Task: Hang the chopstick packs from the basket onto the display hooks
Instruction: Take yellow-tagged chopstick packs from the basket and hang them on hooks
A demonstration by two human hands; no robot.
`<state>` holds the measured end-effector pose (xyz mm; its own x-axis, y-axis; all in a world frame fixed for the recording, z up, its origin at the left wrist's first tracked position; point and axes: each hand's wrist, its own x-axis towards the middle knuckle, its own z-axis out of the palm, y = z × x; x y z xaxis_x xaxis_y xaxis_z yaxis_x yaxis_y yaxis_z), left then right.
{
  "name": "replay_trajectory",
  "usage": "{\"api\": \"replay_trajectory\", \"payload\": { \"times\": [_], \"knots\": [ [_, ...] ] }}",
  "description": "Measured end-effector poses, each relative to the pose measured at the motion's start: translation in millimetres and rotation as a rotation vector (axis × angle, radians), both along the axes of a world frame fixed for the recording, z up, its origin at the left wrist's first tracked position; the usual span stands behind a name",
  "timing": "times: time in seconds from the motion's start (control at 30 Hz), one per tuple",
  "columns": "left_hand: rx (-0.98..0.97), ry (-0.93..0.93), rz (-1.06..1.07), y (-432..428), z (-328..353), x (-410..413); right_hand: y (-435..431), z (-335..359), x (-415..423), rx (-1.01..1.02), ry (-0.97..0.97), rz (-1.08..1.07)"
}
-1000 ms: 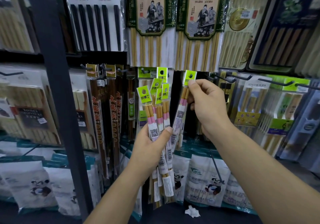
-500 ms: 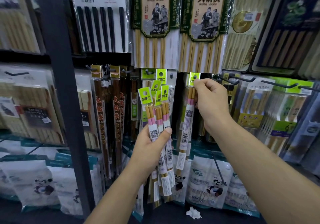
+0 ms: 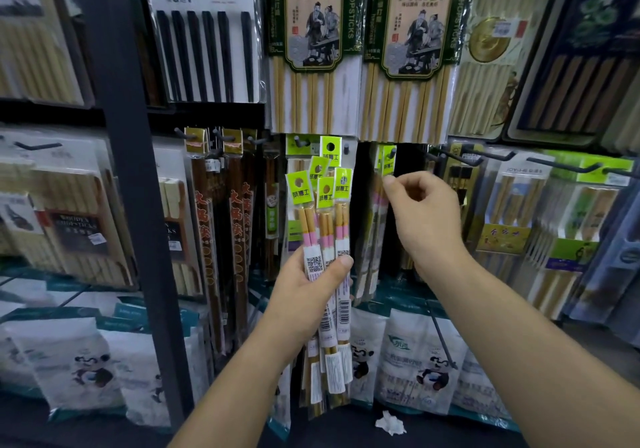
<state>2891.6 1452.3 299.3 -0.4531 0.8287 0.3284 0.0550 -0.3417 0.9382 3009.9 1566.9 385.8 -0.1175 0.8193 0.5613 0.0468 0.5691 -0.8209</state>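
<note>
The display rack (image 3: 117,170) fills the view, its rows of hooks carrying hanging packs; the left hand (image 3: 304,295), just left of the display hook (image 3: 392,152), is closed around a fanned bundle of chopstick packs (image 3: 325,226), likely as stock for hanging; the right hand (image 3: 424,219) sits just below that hook, fingers loosely curled, holding nothing; one pack (image 3: 387,163) hangs on the hook, apparently placed

We see the left hand (image 3: 308,295) gripping a fan of chopstick packs (image 3: 323,233); right hand (image 3: 424,222), fingers loosely curled, just beside a hung pack (image 3: 387,163) on its hook (image 3: 392,152).
</note>
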Motion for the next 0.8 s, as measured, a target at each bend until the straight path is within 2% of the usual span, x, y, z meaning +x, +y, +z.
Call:
{"api": "replay_trajectory", "payload": {
  "times": [0.13, 0.4, 0.67, 0.8],
  "knots": [
    [0.008, -0.01, -0.012, 2.4, -1.6, 2.3, -21.3, -1.8, -1.8, -0.022, -0.057, 0.243],
    [0.01, 0.013, -0.026, 1.3, -0.7, 4.5, -28.2, -4.5, -3.6, -0.118, -0.037, 0.359],
    [-0.015, -0.092, 0.01, 1.4, 0.8, 2.5, -11.7, 22.2, -0.4, -0.091, 0.166, 0.172],
    [-0.028, -0.098, -0.01, 2.8, -1.8, 1.7, -2.9, 23.7, -2.5, -0.057, 0.151, 0.095]
  ]
}}
